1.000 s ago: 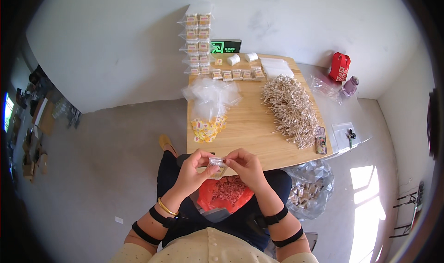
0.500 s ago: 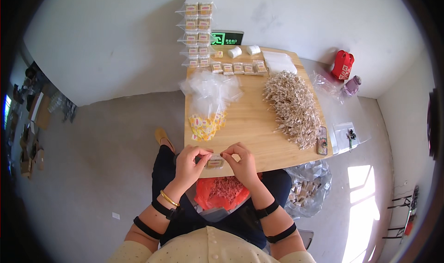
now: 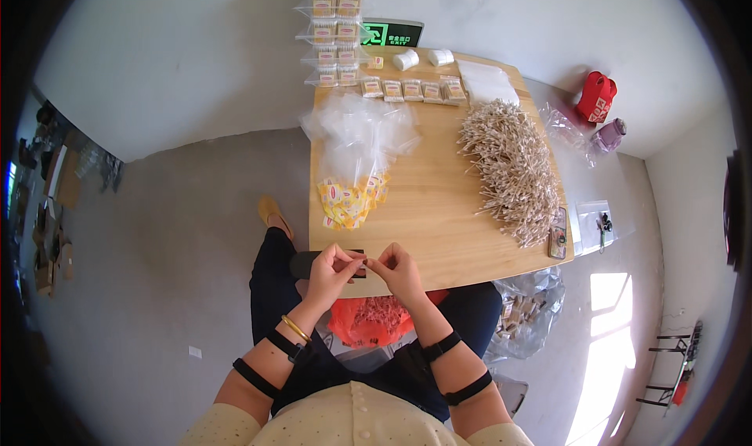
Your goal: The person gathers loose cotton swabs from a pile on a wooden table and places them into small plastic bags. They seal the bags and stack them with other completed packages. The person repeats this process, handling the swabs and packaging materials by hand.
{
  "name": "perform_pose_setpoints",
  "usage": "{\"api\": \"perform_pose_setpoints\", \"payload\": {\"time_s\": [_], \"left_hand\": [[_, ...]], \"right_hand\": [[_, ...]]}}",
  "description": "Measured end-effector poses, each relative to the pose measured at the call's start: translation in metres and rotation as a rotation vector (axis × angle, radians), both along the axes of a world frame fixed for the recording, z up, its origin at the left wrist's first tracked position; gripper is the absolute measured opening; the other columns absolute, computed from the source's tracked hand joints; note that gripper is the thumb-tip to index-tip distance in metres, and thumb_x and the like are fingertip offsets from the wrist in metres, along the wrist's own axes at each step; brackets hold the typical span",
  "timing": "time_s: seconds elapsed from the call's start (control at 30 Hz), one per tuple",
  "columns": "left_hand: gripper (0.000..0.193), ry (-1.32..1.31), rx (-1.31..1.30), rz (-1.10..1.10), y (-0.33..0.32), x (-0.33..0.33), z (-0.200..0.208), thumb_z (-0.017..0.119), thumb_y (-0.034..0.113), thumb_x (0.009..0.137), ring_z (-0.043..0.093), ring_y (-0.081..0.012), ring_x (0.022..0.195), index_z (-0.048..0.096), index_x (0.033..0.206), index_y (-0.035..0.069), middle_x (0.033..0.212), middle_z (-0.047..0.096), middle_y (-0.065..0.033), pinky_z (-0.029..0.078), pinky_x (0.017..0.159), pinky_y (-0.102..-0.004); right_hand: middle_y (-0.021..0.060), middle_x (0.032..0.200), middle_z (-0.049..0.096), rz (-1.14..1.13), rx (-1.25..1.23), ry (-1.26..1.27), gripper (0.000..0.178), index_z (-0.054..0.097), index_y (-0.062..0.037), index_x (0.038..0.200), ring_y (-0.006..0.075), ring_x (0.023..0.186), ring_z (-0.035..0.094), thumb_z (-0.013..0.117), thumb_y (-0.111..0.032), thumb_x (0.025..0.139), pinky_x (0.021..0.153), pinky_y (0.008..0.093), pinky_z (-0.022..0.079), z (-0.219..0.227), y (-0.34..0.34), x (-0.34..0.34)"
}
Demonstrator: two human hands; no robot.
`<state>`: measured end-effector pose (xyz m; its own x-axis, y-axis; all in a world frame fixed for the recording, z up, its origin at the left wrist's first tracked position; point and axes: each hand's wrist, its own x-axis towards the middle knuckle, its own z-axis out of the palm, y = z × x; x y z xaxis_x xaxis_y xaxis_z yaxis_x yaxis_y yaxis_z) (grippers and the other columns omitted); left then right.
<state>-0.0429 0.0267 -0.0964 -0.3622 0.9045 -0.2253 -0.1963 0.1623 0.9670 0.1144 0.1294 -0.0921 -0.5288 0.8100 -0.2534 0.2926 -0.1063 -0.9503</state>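
Both hands meet in the air at the near edge of the wooden table [image 3: 439, 234]. My left hand [image 3: 332, 269] is closed in a pinch, and so is my right hand [image 3: 394, 272], their fingertips almost touching. A small whitish bit shows between the fingertips, too little to name. Under and beside my left hand lies a dark grey object [image 3: 304, 264] with a black end, partly covered. Farther in are yellow-and-white printed cards [image 3: 348, 203] and a heap of clear plastic bags [image 3: 356, 136]. Loose cotton swabs [image 3: 513, 172] form a large pile on the right.
Filled swab packs [image 3: 413, 91] line the back, near two white rolls [image 3: 406, 59] and a stack of white sheets [image 3: 489, 83]. More packs [image 3: 325, 32] tower at the far left. A phone [image 3: 557, 234] lies at the right edge. A red bag [image 3: 364, 320] of swabs hangs below the table.
The swab pack seen below my fingers half a second ago no longer shows. My hands have come closer together, and the dark grey object is more exposed. The whole view has shifted slightly.
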Motion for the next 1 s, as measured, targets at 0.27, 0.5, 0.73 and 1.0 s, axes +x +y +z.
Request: {"api": "perform_pose_setpoints", "payload": {"time_s": [0.27, 0.5, 0.73, 1.0], "left_hand": [[0.022, -0.011, -0.012, -0.154, 0.007, -0.027, -0.001, 0.070, 0.007, 0.099, 0.076, -0.0150, 0.084, 0.049, 0.093, 0.008, 0.112, 0.076, -0.0161, 0.055, 0.063, -0.0230], [0.022, -0.147, -0.034, -0.200, 0.006, -0.051, -0.008, 0.068, 0.008, 0.100, 0.077, -0.0179, 0.089, 0.048, 0.093, 0.007, 0.115, 0.075, -0.0198, 0.057, 0.066, -0.0245], [0.026, -0.124, -0.023, -0.155, 0.005, -0.012, 0.018, 0.075, 0.011, 0.096, 0.073, -0.0131, 0.086, 0.051, 0.103, 0.005, 0.121, 0.073, -0.0138, 0.055, 0.067, -0.0237], [0.030, 0.816, 0.373, -0.190, 0.004, -0.011, 0.042, 0.091, 0.016, 0.074, 0.060, -0.0185, 0.066, 0.074, 0.097, 0.007, 0.102, 0.073, -0.0084, 0.051, 0.068, -0.0296]], "right_hand": [[-0.0050, 0.070, 0.052, 0.112, -0.072, 0.039, 0.031, 0.056, -0.0065, 0.083, 0.0051, 0.065, 0.045, 0.083, -0.020, 0.091, 0.057, 0.0250, 0.038, -0.001, 0.012, 0.003], [-0.0038, 0.077, 0.057, 0.030, -0.174, 0.124, 0.023, 0.060, -0.0061, 0.087, 0.0057, 0.072, 0.052, 0.080, -0.017, 0.093, 0.065, 0.0245, 0.043, -0.025, 0.028, 0.029], [0.0064, 0.095, 0.062, 0.252, 0.332, -0.048, 0.019, 0.066, -0.0010, 0.099, 0.0175, 0.085, 0.063, 0.079, -0.011, 0.089, 0.078, 0.0312, 0.051, 0.028, 0.015, 0.007], [0.0075, 0.084, 0.064, 0.255, 0.126, 0.057, 0.016, 0.063, -0.0008, 0.094, 0.0192, 0.082, 0.064, 0.076, -0.011, 0.092, 0.073, 0.0342, 0.051, 0.065, -0.003, 0.010]]}}
